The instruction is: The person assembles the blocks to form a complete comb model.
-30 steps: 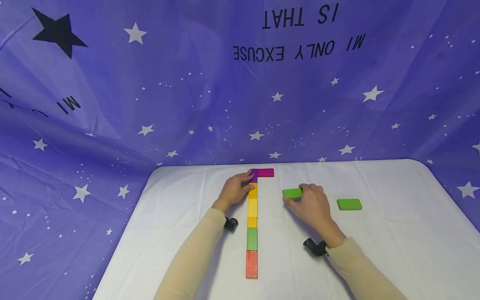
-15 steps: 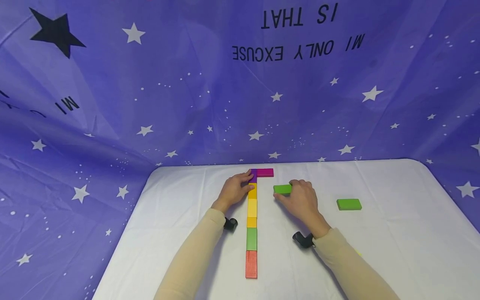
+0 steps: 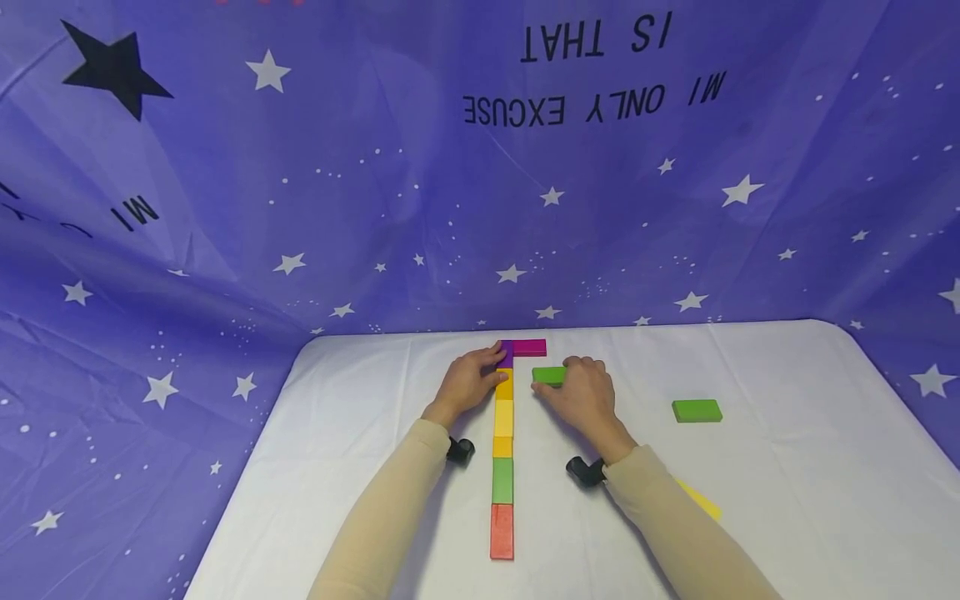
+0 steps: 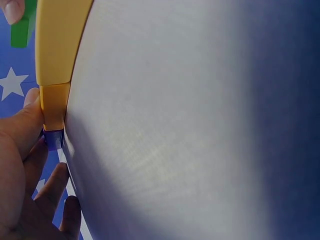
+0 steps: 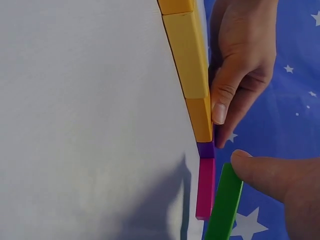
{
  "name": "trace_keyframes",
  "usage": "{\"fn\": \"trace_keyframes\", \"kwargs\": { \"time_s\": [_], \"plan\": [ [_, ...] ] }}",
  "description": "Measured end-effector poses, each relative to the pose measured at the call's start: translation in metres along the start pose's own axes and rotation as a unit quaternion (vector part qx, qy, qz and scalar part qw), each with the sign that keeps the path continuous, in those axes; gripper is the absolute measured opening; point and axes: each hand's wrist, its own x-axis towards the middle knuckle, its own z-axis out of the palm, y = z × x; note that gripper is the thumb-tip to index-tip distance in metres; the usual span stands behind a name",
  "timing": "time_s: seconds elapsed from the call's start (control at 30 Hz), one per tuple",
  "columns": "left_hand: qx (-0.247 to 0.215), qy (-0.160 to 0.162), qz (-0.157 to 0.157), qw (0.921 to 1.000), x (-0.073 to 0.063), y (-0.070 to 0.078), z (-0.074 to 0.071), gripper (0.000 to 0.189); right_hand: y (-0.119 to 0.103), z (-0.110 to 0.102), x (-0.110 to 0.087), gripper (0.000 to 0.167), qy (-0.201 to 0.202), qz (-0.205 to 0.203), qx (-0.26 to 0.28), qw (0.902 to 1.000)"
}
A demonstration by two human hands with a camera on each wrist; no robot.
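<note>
A straight row of wooden blocks runs down the white tabletop in the head view. It goes from a purple block (image 3: 507,359) through an orange block (image 3: 506,391), a yellow block (image 3: 504,418) and others to a red block (image 3: 502,532). My left hand (image 3: 467,383) rests against the row's far end, thumb on the orange block and a fingertip on the purple one. Between thumb and fingers, my right hand (image 3: 588,398) pinches a green block (image 3: 549,376), right of the row. Beyond it, a magenta block (image 3: 530,347) lies crosswise, joining the purple block.
Another green block (image 3: 697,411) lies farther right on the table. A yellow piece (image 3: 703,502) shows partly from under my right sleeve (image 3: 660,517). Purple star-printed cloth (image 3: 480,208) hangs behind the table's far edge.
My right hand has moved left with the green block, closer to the row and the magenta block. The yellow piece has come into sight beside the right sleeve. My left hand has stayed in place.
</note>
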Motion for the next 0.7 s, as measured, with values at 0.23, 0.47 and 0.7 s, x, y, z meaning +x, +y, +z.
{"fn": "trace_keyframes", "kwargs": {
  "time_s": [0.23,0.47,0.7],
  "plan": [
    [-0.004,0.004,0.005,1.0,-0.001,0.0,0.0,0.049,-0.003,0.006,0.004,0.075,-0.002,0.001,-0.005,1.0],
    [-0.004,0.005,0.009,0.9999,-0.001,0.0,0.0,0.049,-0.008,0.013,0.009,0.072,-0.003,-0.002,-0.023,0.9997],
    [-0.004,0.002,0.003,1.0,-0.001,0.0,-0.001,0.049,-0.014,0.019,0.014,0.071,-0.014,-0.002,-0.039,0.9991]
  ]
}}
